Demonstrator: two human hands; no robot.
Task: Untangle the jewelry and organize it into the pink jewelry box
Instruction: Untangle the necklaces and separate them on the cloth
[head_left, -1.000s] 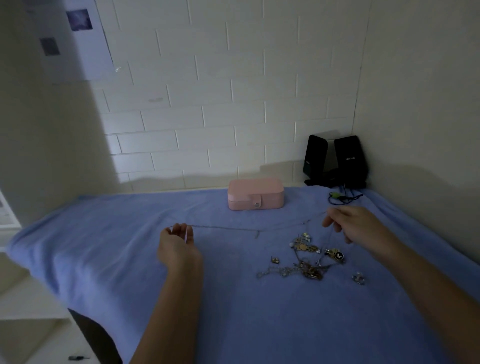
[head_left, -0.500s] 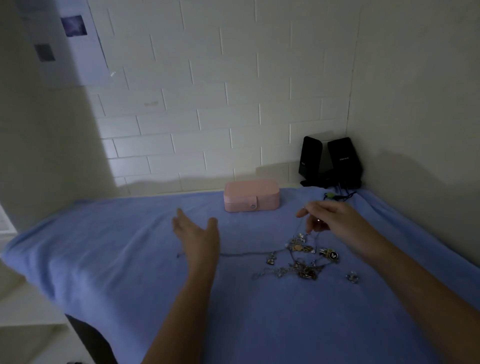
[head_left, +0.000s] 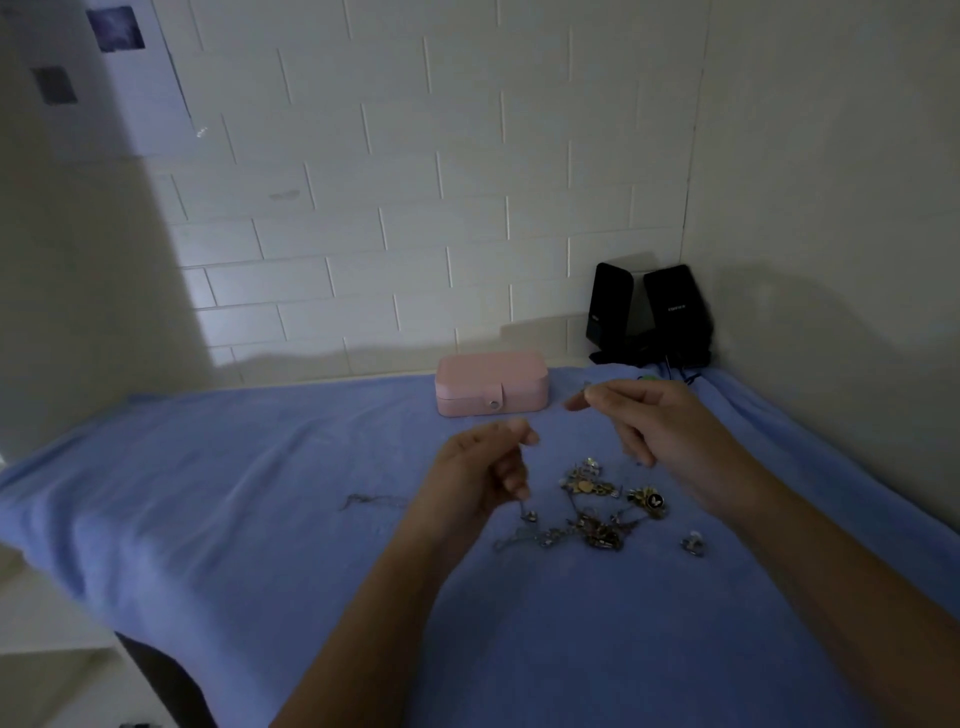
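Left hand (head_left: 480, 470) and right hand (head_left: 654, 423) pinch a fine chain (head_left: 527, 512) over the tangled jewelry (head_left: 597, 512) on the desk (head_left: 260, 493), the pink jewelry box (head_left: 491, 382) at its 11 o'clock unopened; sorting apparently barely begun.

Reads as a dim bedroom or dorm room, not a workplace; painted block wall (head_left: 415, 182) behind; blue-clothed desk (head_left: 234, 493) pushed into a corner; black speakers (head_left: 649, 312) at its far right corner; pink jewelry box (head_left: 491, 382) by its far edge; photos (head_left: 115, 28) taped up left.
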